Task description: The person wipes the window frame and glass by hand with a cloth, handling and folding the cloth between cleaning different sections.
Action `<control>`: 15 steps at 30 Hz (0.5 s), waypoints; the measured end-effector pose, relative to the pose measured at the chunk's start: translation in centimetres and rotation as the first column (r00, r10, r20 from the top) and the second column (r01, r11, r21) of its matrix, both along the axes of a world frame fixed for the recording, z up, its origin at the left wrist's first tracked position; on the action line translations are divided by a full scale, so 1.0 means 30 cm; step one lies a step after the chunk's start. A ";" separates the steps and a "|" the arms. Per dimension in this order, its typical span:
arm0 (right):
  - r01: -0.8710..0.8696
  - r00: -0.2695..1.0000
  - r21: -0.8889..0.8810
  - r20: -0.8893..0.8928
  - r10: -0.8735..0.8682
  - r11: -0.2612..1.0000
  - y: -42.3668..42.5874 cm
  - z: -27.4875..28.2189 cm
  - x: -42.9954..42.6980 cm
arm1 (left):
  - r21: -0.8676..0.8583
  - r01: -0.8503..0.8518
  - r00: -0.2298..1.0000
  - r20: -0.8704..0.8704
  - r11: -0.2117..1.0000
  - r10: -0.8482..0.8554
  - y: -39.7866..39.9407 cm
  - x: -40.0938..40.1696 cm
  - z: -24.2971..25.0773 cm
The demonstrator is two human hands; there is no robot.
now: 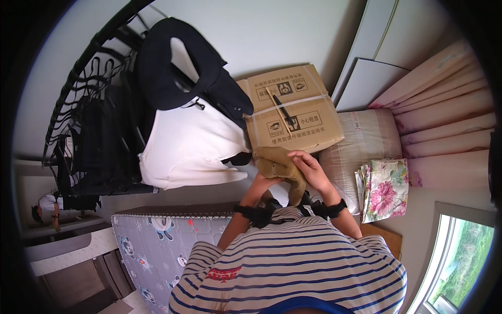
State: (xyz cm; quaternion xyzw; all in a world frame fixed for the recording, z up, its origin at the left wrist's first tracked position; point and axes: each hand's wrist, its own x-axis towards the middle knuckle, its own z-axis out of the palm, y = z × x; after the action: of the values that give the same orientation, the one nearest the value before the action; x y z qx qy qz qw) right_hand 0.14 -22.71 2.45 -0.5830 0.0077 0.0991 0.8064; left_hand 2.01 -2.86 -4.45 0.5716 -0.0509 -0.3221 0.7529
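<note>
A piece of olive-brown ribbed fabric (pixel 279 156), which looks like a bunched garment, is held in front of my waist. My left hand (pixel 266 185) grips its lower left side from below. The fingers and thumb of my right hand (pixel 311 169) pinch its upper right edge. One end of the cloth dangles between my wrists. Just beyond it lies a taped cardboard box (pixel 306 135) bearing printed writing and symbols. A black pen-like object (pixel 283 108) and a thin wooden stick (pixel 274 104) rest on the box.
At left, a black clothes rack (pixel 74 84) carries dark clothes, a white garment (pixel 188 145) and several hangers. A panda-print mattress (pixel 157 239) lies behind on the left. Right of me are packed bedding (pixel 364 137), folded floral cloth (pixel 386 192) and a curtain (pixel 447 125). Another person (pixel 49 204) appears far left.
</note>
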 end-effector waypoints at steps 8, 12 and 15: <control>-0.137 0.989 -0.153 0.029 0.143 0.979 -0.148 0.031 0.084 | 0.229 -0.219 0.976 0.067 0.949 0.209 0.077 0.007 0.158; -0.140 0.973 -0.294 0.137 0.187 0.945 -0.168 0.013 0.089 | 0.423 -0.135 0.960 0.281 0.896 0.012 0.109 -0.021 0.200; -0.073 0.951 -0.443 0.238 0.196 0.893 -0.203 0.002 0.101 | 0.303 -0.187 0.953 0.287 0.934 0.097 0.050 -0.030 0.237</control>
State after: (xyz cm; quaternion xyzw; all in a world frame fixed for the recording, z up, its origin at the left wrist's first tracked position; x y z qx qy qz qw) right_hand 3.17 -28.80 2.52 -0.7532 -0.1242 0.0687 0.6423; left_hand 1.11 -1.37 2.66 0.7289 -0.0562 -0.1902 0.6553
